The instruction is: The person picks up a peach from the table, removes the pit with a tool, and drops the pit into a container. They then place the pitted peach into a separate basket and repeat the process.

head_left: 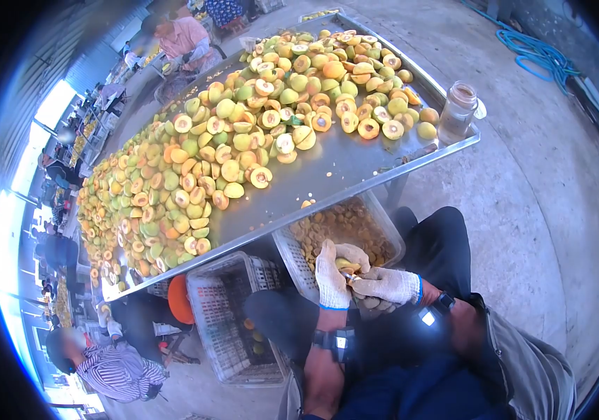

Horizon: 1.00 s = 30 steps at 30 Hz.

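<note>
My left hand (pixel 334 276), in a whitish work glove, is closed around a yellow-green fruit half (pixel 346 265). From the right, my right hand (pixel 388 285), gloved too, meets it with fingers pinched at the fruit; a small shiny piece shows between them, too small to name. Both hands are above my lap, at the near edge of a white crate (pixel 298 260) that holds many small brownish pieces (pixel 334 227). Beyond the crate, halved yellow, green and orange fruits (pixel 243 140) are heaped on a metal table (pixel 299 175).
A glass jar (pixel 458 112) stands at the table's right corner. Left of my legs is another crate (pixel 233 336) with a few fruits, beside an orange round object (pixel 179 299). Other people work at the left and far side. A blue hose (pixel 534 52) lies on the floor.
</note>
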{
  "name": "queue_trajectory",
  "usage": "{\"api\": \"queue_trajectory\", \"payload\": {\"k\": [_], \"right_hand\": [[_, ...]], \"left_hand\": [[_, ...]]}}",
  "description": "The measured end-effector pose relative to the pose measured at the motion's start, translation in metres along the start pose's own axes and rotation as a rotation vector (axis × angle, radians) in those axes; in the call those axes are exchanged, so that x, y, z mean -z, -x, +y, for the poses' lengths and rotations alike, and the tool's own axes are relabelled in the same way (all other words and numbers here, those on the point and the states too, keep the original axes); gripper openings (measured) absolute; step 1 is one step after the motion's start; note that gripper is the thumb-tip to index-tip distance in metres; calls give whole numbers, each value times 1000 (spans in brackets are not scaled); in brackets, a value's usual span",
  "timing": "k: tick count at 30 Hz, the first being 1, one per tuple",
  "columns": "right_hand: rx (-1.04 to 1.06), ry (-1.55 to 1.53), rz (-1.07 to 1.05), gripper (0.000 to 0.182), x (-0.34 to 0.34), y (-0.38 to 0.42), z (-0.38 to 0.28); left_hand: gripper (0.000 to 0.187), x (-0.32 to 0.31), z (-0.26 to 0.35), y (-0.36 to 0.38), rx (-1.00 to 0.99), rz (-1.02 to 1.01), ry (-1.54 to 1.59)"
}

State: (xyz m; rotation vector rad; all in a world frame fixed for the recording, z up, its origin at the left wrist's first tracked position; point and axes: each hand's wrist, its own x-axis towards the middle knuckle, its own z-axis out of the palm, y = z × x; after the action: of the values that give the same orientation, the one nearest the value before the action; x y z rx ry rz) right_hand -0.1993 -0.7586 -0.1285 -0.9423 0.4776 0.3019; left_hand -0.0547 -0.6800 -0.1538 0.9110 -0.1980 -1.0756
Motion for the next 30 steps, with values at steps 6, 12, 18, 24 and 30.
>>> {"api": "queue_trajectory", "payload": {"k": [6,12,18,24,30], "right_hand": [[24,-64,-92,40,0,-5,1],[160,-160,-15,38,1,0,3],[193,-195,355,35,17,-21,14],[279,-177,386,36,19,-20,10],[235,-150,422,32,17,-42,18]], "left_hand": [[60,1,4,0,77,81,193],[60,12,9,-2,-74,126,95],[13,17,68,11,-523,294,-413],[35,94,179,52,-759,1053,-1430],[31,123,204,15,-695,968,-1395]]}}
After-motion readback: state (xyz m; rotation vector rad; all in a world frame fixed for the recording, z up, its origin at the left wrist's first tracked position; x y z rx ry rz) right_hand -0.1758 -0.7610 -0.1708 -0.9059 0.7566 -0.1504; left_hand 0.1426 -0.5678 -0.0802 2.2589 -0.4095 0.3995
